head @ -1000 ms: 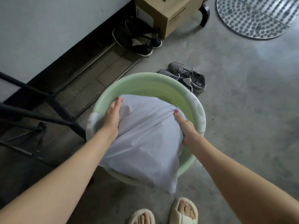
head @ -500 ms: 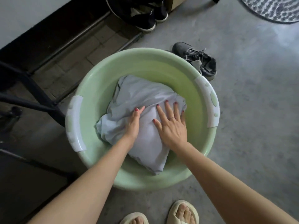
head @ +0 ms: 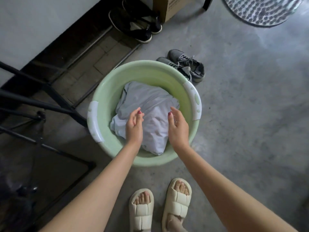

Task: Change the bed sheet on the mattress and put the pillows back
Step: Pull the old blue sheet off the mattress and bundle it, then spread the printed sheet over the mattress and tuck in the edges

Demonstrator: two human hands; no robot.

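Just below both grips, sheet [head: 147, 114] unheld

Both bare forearms reach forward and down over the green basin [head: 107, 101], roughly parallel. The left hand [head: 134, 127] hangs above the basin's middle, palm turned inward, fingers [head: 138, 113] loosely curled and holding nothing. The right hand [head: 178, 127] hangs beside it, nearer the basin's right rim, palm facing the left hand, fingers relaxed and slightly bent, likewise empty. The two hands are apart.
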